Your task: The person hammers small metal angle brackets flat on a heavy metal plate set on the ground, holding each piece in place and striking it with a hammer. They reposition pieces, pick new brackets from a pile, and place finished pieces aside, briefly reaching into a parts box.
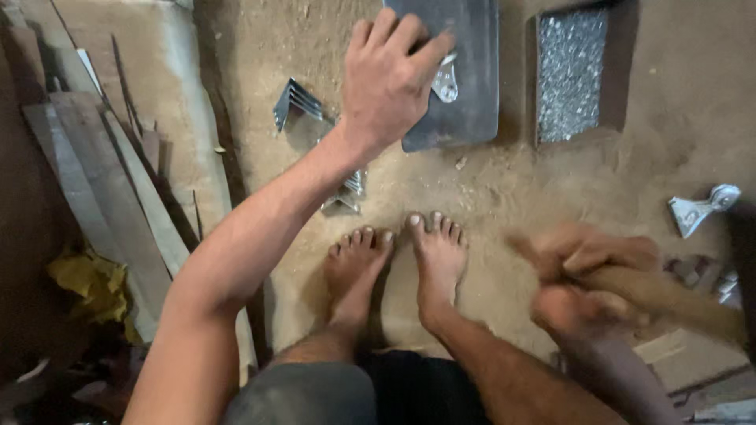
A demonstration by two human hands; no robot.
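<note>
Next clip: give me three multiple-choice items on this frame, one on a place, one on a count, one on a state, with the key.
1. Where does the left hand rest?
A. on the dark plate
B. on the yellow scrap
C. in the tray of nails

2. How many bare feet show on the sandy floor?
A. one
B. two
C. four

3. How does the right hand look?
A. sharp and flat on the floor
B. blurred, closed around a handle
C. out of view

Key:
1 A: the fingers lie on the plate's left edge, beside a small metal bracket.
2 B: two feet stand side by side below the plate.
3 B: the hand is smeared in the picture and wraps a brownish handle.
</note>
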